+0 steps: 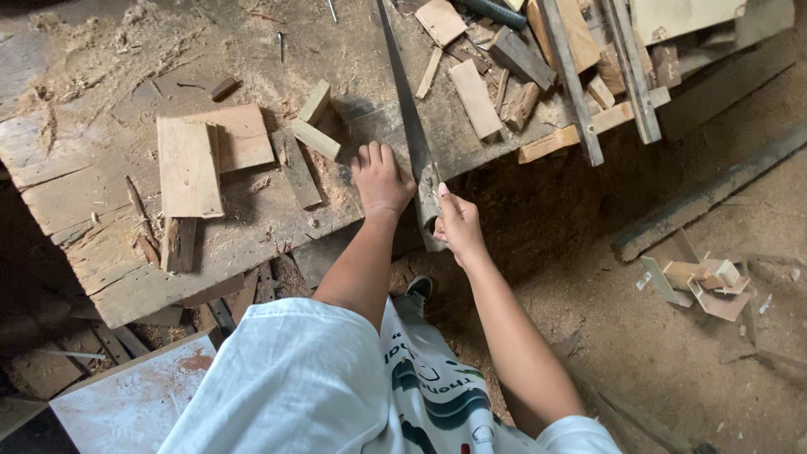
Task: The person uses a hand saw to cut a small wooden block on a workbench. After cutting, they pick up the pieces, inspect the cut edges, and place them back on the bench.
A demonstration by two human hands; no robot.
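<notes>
Head view, looking down on the workbench point(101, 168). I see 1 handsaw point(409, 118) lying across the right part of the bench top. Its long axis runs from the top of frame, slightly left of centre, down and a little to the right; the tip points away from the person, the handle point(429, 210) sits at the near bench edge, pointing back toward the body. The blade is narrow at the far end and widens toward the handle.

Right hand point(458, 225): fingers curled around the saw handle, clenched on it, with 1 fingertip raised along the top. Left hand point(381, 178): flat on the bench just left of the blade, palm down, fingers spread forward, grasping nothing. Whether it touches the blade I cannot tell.

Hard to make out: the far tip of the saw is cut off by the top edge of frame. Most of the handle is hidden under the right hand. I cannot tell if the teeth are in wood or the blade only rests on the surface; the contact point lies in shadow by the bench edge.

Nearby: 2 small wood blocks point(315, 126) left of the left hand, a flat board point(187, 168) further left, a heap of offcuts point(521, 59) to the right of the blade, and sawdust.
</notes>
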